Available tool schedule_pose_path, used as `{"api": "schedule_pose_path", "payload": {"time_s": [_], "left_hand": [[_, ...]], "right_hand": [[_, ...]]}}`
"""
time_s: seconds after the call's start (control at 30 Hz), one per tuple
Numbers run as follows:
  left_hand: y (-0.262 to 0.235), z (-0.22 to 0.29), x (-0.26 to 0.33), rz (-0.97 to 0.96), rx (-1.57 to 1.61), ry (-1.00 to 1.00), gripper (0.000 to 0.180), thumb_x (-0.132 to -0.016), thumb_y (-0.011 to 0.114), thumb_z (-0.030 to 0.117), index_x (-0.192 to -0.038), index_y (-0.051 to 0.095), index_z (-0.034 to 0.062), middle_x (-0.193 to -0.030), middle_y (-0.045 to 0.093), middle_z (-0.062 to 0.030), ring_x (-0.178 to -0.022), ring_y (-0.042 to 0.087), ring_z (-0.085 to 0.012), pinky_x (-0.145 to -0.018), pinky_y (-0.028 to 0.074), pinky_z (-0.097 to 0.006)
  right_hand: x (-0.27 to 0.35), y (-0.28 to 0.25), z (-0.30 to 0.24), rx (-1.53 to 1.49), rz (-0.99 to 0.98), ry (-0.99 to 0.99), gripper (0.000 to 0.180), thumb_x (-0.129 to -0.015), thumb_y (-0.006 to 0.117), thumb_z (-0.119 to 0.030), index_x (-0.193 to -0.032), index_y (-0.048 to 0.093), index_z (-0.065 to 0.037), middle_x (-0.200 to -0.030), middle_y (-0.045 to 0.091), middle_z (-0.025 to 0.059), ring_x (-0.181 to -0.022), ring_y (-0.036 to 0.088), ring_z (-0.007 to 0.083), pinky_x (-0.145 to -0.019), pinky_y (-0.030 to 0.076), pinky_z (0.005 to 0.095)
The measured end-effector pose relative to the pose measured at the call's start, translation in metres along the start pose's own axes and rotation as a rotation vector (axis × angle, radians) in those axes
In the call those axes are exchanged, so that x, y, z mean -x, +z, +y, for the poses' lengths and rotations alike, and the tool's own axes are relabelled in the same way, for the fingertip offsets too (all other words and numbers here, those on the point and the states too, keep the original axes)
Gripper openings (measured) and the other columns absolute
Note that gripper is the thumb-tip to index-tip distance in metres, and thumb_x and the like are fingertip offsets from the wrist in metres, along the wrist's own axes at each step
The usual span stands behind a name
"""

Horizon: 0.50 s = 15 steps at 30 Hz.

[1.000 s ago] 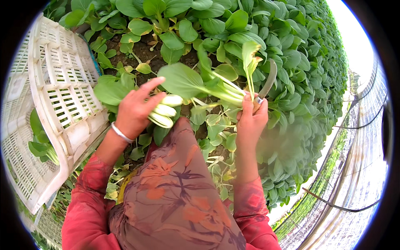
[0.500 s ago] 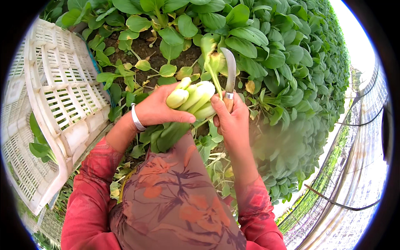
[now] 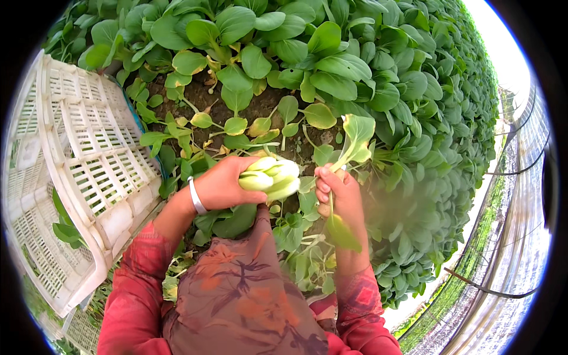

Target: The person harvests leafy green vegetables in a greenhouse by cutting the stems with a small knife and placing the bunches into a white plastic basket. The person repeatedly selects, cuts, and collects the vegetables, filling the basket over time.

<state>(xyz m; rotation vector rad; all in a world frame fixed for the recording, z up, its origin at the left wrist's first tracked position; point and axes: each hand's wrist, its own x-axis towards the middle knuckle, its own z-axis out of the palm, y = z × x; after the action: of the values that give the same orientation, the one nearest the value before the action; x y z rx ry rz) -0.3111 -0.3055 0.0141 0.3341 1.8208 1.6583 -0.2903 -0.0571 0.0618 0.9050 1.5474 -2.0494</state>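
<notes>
A bunch of bok choy (image 3: 271, 176) rests in my left hand (image 3: 222, 183), its pale stalk ends turned up and right and its green leaves hanging below the wrist. My fingers are closed around the stalks. To the right, apart from the bunch, my right hand (image 3: 343, 198) is closed on loose bok choy leaves (image 3: 358, 142). One yellow-edged leaf sticks up above the fist, and another leaf (image 3: 342, 232) hangs down over the wrist. The curved knife seen earlier in this hand is almost wholly hidden behind the leaves and fingers.
A white plastic crate (image 3: 97, 154) stands close on the left with some greens inside. Dense bok choy plants (image 3: 390, 89) grow ahead and to the right. Yellowing leaves and bare soil (image 3: 216, 97) lie in front. Pale sheeting (image 3: 503, 248) runs along the far right.
My right hand has moved right and down, away from the bunch, pulling leaves off with it. The knife blade has turned out of sight. The bunch in my left hand sits slightly lower.
</notes>
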Motion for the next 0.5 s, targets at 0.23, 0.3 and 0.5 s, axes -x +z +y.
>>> {"api": "schedule_pose_path", "payload": {"time_s": [0.23,0.3,0.5], "left_hand": [[-0.025,0.033,-0.026,0.525,-1.036,0.017,0.043,-0.076,0.077,0.02,-0.116,0.063,0.0143,-0.093,0.071,-0.0137,-0.078,0.067,-0.036,-0.07,0.053,-0.045],[-0.036,0.037,-0.045,0.676,-1.087,0.051,0.042,-0.076,0.076,0.018,-0.116,0.063,0.0142,-0.093,0.071,-0.0142,-0.08,0.067,-0.0353,-0.071,0.054,-0.044],[-0.096,0.071,-0.106,0.661,-0.826,-0.036,0.038,-0.073,0.075,0.022,-0.107,0.066,0.0091,-0.104,0.069,-0.0168,-0.095,0.067,-0.0368,-0.084,0.052,-0.045]], "right_hand": [[0.001,-0.061,0.058,1.037,0.21,-0.375,0.043,-0.078,0.079,-0.018,-0.112,0.061,0.002,-0.106,0.063,0.0171,-0.096,0.063,0.0326,-0.085,0.05,0.0371],[0.005,-0.069,0.072,1.141,0.233,-0.466,0.044,-0.08,0.078,-0.02,-0.114,0.061,0.002,-0.122,0.058,0.0193,-0.112,0.058,0.0338,-0.096,0.045,0.0387],[0.012,-0.059,0.083,0.961,0.213,-0.409,0.039,-0.086,0.074,-0.02,-0.116,0.061,0.001,-0.117,0.061,0.0161,-0.109,0.059,0.0294,-0.096,0.044,0.0367]]}}
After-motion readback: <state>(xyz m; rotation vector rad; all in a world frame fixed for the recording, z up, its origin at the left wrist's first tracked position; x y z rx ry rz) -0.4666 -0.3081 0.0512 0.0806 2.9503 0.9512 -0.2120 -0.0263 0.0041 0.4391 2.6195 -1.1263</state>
